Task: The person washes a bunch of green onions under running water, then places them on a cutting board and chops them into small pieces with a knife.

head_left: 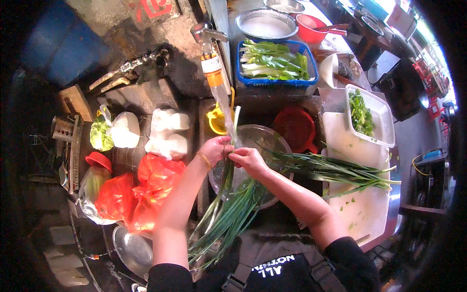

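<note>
Water runs from a tap with an orange-banded filter (211,69) over both hands. My left hand (216,149) and my right hand (250,160) meet on one green onion stalk (237,116), whose white end points up beside the stream. Below them is a wide translucent basin (268,137) in the sink. A bunch of long green onions (237,211) hangs over the basin's near rim. Another bunch of green onions (335,169) lies from the basin across a white cutting board (365,215), white ends to the right. My forearms hide part of the basin.
A blue basket (277,83) of leafy greens, a metal bowl (268,25) and a red bowl (310,31) stand beyond the sink. On the right is a white basket (386,127) with chopped greens. Red plastic bags (116,197) lie left, below white bagged blocks (168,133). A red colander (295,127) sits in the sink.
</note>
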`<state>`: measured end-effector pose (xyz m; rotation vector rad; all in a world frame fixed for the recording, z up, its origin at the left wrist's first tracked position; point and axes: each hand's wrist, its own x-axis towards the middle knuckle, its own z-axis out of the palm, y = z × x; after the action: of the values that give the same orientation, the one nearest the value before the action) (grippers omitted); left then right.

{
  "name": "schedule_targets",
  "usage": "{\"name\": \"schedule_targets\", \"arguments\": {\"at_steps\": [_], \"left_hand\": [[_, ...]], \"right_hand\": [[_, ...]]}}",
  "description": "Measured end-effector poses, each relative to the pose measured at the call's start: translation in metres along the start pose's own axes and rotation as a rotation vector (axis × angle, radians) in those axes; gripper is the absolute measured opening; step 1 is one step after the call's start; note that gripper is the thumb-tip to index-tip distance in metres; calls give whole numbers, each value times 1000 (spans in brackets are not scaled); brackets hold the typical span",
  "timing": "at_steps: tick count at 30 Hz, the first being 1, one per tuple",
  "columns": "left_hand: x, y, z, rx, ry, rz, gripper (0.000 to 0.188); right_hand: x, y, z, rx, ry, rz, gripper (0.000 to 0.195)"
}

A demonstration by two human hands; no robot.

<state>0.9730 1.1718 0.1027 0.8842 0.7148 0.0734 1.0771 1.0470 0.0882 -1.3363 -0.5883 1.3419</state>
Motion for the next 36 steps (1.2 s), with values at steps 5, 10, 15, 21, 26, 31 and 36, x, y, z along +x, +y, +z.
{"name": "schedule_targets", "arguments": {"at_steps": [5,10,15,21,26,31,36], "left_hand": [[32,0,6,428,-98,144,25],[52,-26,-13,449,-95,168,24],[36,-12,-3,389,-100,31,20],[34,-30,6,841,154,392,27],[36,-34,10,1024,323,314,29],[39,-43,4,747,249,253,20],[29,-33,22,351,148,245,14]], "right_hand": [[5,6,-28,-76,96,33,20],[5,16,-30,-130,72,-42,22],[2,21,-40,-105,-10,-27,25],[7,33,-32,-532,285,-225,28],[5,32,-35,-585,293,-184,25],[6,40,-38,-625,245,-361,17],[7,50,-45,-410,205,-211,22]]}}
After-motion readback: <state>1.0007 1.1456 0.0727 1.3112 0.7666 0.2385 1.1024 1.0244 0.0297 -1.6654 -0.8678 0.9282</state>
